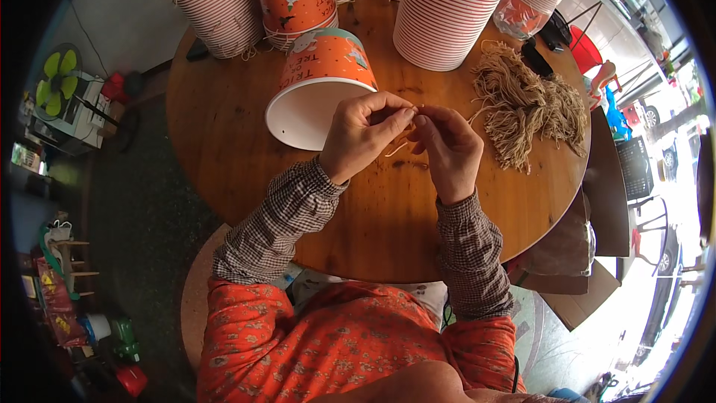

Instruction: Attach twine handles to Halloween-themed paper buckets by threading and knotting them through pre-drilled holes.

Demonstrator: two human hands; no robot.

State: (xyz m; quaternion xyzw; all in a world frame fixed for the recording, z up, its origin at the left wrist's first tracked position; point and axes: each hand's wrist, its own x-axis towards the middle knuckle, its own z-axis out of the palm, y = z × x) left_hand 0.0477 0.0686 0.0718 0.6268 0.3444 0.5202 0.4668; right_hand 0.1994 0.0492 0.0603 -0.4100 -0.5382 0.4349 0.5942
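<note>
My left hand [362, 133] and my right hand [453, 153] meet above the middle of the round wooden table, thumbs and fingertips pinched together. Between them is a thin tan cord [397, 150], with a loose end showing below the fingers; most of it is hidden. Just behind my left hand, an orange paper bucket [334, 64] with a teal band lies on its side, its white inside facing me. To the right of my right hand lies a loose bundle of tan cords [528, 108].
Tall stacks of nested buckets, a left stack [212, 4] and a right stack [450, 15], stand along the far side of the table [358, 235]. Between them is an upright orange bucket [295, 1]. Cardboard [570, 302] leans by the right edge. A green-bladed fan [57, 82] stands far left.
</note>
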